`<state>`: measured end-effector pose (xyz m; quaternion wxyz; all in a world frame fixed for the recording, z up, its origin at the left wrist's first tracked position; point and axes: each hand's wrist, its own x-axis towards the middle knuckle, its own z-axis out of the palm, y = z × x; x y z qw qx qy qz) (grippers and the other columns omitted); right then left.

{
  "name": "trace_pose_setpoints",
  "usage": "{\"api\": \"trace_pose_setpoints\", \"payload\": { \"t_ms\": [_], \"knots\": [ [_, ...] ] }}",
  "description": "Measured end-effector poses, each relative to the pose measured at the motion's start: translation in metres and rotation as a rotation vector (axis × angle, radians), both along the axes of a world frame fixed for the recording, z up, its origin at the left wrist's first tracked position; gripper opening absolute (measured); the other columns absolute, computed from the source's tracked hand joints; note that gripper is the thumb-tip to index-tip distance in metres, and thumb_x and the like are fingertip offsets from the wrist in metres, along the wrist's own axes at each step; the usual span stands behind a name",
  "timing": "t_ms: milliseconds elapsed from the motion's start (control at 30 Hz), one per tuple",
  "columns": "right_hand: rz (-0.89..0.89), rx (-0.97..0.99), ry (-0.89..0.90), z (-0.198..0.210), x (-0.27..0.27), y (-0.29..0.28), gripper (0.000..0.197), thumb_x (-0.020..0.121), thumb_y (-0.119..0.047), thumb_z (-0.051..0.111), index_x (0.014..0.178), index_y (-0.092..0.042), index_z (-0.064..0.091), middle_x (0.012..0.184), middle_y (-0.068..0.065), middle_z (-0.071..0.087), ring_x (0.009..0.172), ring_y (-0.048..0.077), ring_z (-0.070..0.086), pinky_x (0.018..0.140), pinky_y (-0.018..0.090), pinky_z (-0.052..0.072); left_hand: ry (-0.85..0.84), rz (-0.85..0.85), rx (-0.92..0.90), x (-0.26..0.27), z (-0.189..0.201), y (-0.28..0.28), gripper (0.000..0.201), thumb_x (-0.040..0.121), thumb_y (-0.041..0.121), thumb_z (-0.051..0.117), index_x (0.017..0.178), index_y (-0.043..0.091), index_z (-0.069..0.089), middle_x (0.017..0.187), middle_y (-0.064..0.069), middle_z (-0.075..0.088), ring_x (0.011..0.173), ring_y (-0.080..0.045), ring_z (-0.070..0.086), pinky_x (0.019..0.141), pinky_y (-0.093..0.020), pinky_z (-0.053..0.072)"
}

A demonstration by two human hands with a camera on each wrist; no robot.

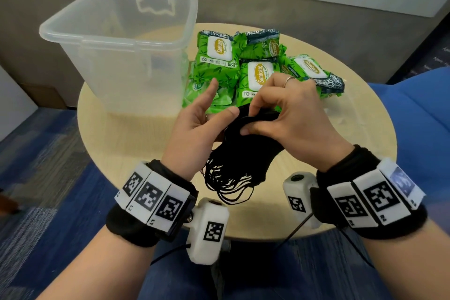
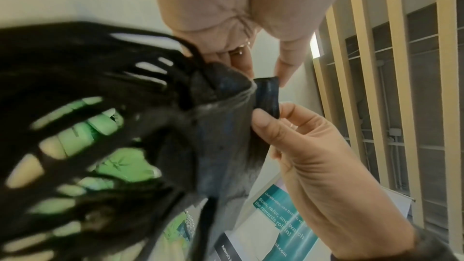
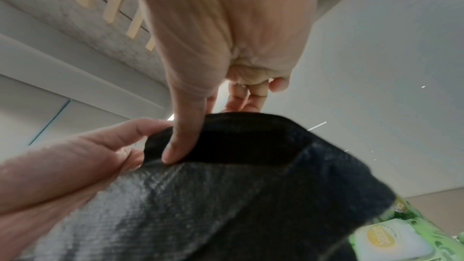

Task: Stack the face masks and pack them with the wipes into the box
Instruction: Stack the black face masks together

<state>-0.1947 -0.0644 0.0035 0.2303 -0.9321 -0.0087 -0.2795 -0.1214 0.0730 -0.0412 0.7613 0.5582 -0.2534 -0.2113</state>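
A stack of black face masks (image 1: 243,148) hangs above the round wooden table (image 1: 136,143), ear loops (image 1: 226,182) dangling towards me. My left hand (image 1: 219,117) grips the stack's top left edge with the thumb in front and the index finger pointing up. My right hand (image 1: 250,119) pinches the top edge beside it, its thumb pressed on the fabric (image 3: 251,195). In the left wrist view the masks (image 2: 220,136) fill the centre between both hands. Several green wipes packs (image 1: 216,56) lie behind the hands. The clear plastic box (image 1: 85,40) stands open and empty at the table's left.
The wipes packs lie in a loose pile directly right of the box, some overlapping. A blue seat (image 1: 414,117) is at the right, and blue carpet lies around the table. Bare tabletop shows in front of the box and below the masks.
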Motion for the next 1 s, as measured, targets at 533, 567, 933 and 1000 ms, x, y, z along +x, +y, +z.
{"api": "trace_pose_setpoints", "payload": {
  "t_ms": [533, 567, 933, 1000],
  "knots": [
    [0.025, 0.394, 0.176, 0.007, -0.002, -0.01, 0.036, 0.054, -0.014, 0.088, 0.077, -0.025, 0.062, 0.055, -0.008, 0.054, 0.053, 0.007, 0.047, 0.055, 0.023, 0.041, -0.249, -0.033, -0.036, -0.001, 0.002, 0.005, 0.069, 0.084, 0.012, 0.05, 0.144, 0.033, 0.023, 0.06, -0.027, 0.044, 0.055, -0.024, 0.034, 0.057, -0.03, 0.035],
    [0.02, 0.4, 0.191, 0.008, -0.002, -0.011, 0.037, 0.054, -0.014, 0.088, 0.079, -0.024, 0.064, 0.055, -0.008, 0.053, 0.052, 0.006, 0.047, 0.055, 0.022, 0.04, -0.25, -0.033, -0.039, -0.001, 0.001, 0.005, 0.068, 0.085, 0.015, 0.05, 0.144, 0.034, 0.023, 0.064, -0.032, 0.047, 0.057, -0.026, 0.038, 0.058, -0.033, 0.037],
    [-0.091, 0.291, 0.103, 0.001, 0.008, -0.012, 0.034, 0.055, -0.027, 0.087, 0.061, -0.038, 0.055, 0.081, -0.012, 0.047, 0.089, 0.017, 0.051, 0.083, 0.036, 0.041, -0.295, -0.113, 0.18, -0.002, -0.015, -0.002, 0.026, 0.088, 0.005, 0.057, 0.109, 0.021, 0.059, 0.079, 0.018, 0.064, 0.069, 0.003, 0.06, 0.061, -0.012, 0.046],
    [-0.036, 0.307, 0.155, -0.002, 0.004, -0.012, 0.034, 0.062, -0.031, 0.084, 0.07, -0.036, 0.051, 0.084, -0.01, 0.052, 0.088, 0.015, 0.053, 0.08, 0.033, 0.043, -0.268, -0.075, 0.136, -0.004, -0.013, 0.0, 0.023, 0.091, 0.005, 0.053, 0.107, 0.021, 0.058, 0.078, 0.014, 0.064, 0.066, -0.002, 0.06, 0.056, -0.015, 0.047]
  ]
}}
